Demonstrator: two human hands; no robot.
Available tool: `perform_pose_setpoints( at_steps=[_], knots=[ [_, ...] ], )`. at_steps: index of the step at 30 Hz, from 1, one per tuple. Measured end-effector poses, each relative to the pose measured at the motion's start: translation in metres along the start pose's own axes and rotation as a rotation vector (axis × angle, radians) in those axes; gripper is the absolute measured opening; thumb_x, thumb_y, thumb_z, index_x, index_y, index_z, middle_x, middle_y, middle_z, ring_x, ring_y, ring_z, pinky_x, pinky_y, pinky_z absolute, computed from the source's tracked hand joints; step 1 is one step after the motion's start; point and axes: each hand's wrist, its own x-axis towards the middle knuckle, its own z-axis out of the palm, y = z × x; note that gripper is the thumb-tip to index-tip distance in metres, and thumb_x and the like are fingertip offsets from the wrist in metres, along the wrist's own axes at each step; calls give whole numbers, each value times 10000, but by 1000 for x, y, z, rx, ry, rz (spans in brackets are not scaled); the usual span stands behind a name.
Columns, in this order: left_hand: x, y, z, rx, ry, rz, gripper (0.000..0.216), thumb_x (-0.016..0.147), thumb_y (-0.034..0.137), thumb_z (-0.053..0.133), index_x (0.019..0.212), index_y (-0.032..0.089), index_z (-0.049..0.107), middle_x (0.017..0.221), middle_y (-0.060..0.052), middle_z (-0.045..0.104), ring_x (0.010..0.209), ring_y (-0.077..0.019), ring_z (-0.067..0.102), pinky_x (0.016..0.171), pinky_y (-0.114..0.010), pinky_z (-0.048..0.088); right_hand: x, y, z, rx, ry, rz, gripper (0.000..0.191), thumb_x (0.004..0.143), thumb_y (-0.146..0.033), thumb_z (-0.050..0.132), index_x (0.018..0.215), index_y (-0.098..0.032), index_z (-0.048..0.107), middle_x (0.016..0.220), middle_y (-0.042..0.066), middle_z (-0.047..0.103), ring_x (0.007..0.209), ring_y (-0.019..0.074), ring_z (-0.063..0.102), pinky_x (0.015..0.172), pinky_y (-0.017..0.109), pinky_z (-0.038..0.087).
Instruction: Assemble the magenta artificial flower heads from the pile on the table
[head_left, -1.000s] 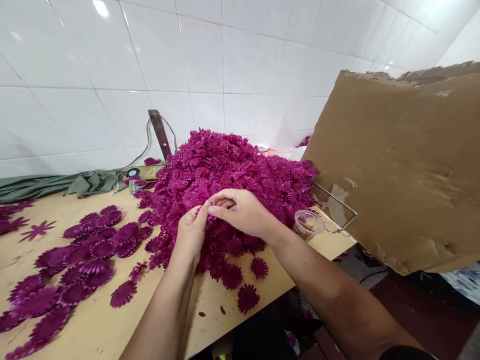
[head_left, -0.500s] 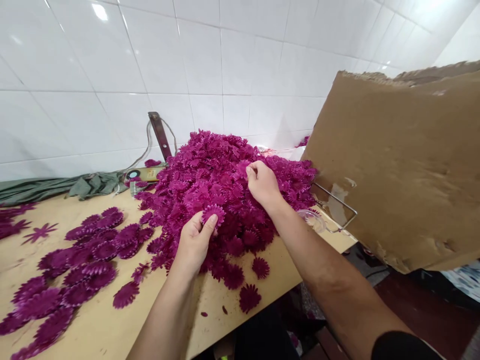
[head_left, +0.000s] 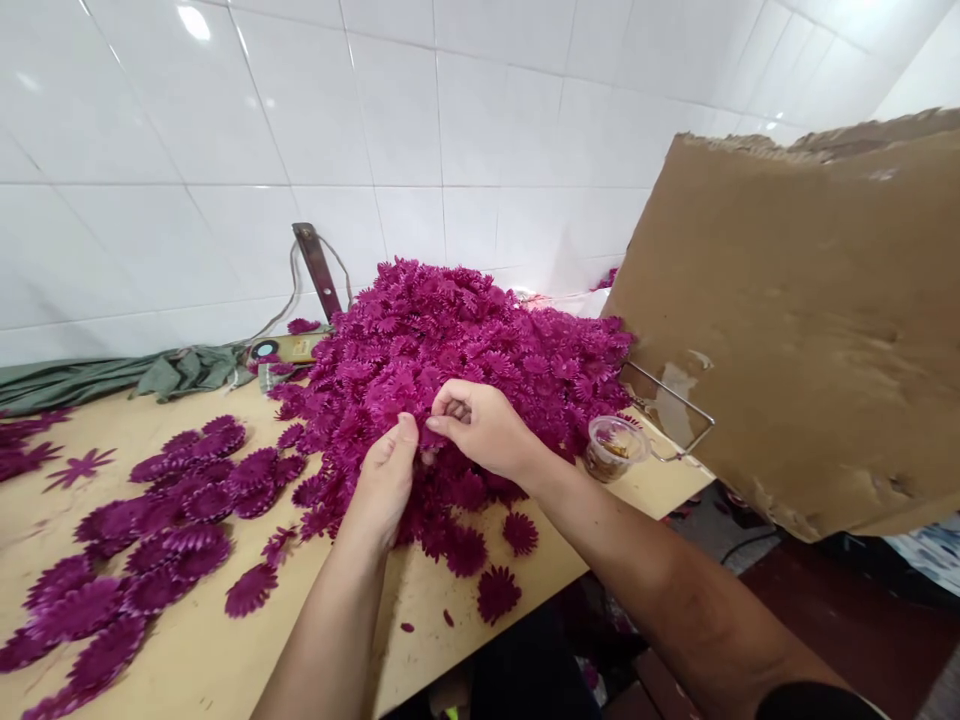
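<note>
L hand [head_left: 386, 478] has thumb + fingers pinched on what looks like a purple flower [head_left: 430, 438], tho it's mostly hidden & blends w/ the stuff behind it. R hand [head_left: 486, 428] is right there too, fingers curled, thumb near the fingertips, but can't tell if it's actually gripping anything. Flower's btwn the two hands, in front of a big flower pile [head_left: 450, 335] on the table [head_left: 180, 665]. More flowers in overlapping stacks [head_left: 202, 497] off to the left, plus a couple loose ones [head_left: 499, 596] nr the front edge. Clear plastic cup [head_left: 602, 464] w/ brownish bits sits by the R forearm, nr a bent metal wire [head_left: 712, 425] & a big cardboard sheet [head_left: 787, 320]. Green cloth [head_left: 191, 370] lies at the back left, along the tiled wall [head_left: 405, 110].
</note>
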Motion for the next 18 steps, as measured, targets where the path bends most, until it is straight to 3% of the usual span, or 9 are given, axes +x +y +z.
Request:
perform_pose_setpoints(
  at_steps=[5,7,9,12,18],
  knots=[
    [-2,1,3,64,63,168,363,551,494,729,645,169,599,595,45,577,572,-88,478,595,-204,396,18,5,-18,-154,317,4,50,779,-185,476,737,-184,503,617,-29,517,588,113,497,627,269,423],
    [-2,3,3,60,77,147,365,546,485,733,672,163,615,626,32,605,598,-96,503,625,-213,411,27,6,-32,-246,449,72,91,788,-151,452,827,-170,531,742,25,576,704,151,554,724,327,448],
    [-3,6,2,53,89,107,384,525,479,743,696,155,629,644,17,628,612,-107,525,650,-230,424,31,6,-43,-366,505,62,212,749,-107,498,948,-146,557,992,106,589,939,207,556,874,394,416],
    [-3,10,1,38,98,57,404,469,451,770,700,149,630,617,17,623,572,-107,523,613,-236,426,22,0,-46,-469,415,-51,344,724,-112,556,1066,-137,571,1251,147,489,1202,268,410,1021,453,305],
    [1,10,0,121,96,93,371,499,461,744,518,152,540,452,59,490,449,-61,390,455,-189,310,-10,-16,-15,-264,129,-181,266,781,-262,555,1007,-130,601,1019,97,632,971,181,571,886,341,446]
  ],
)
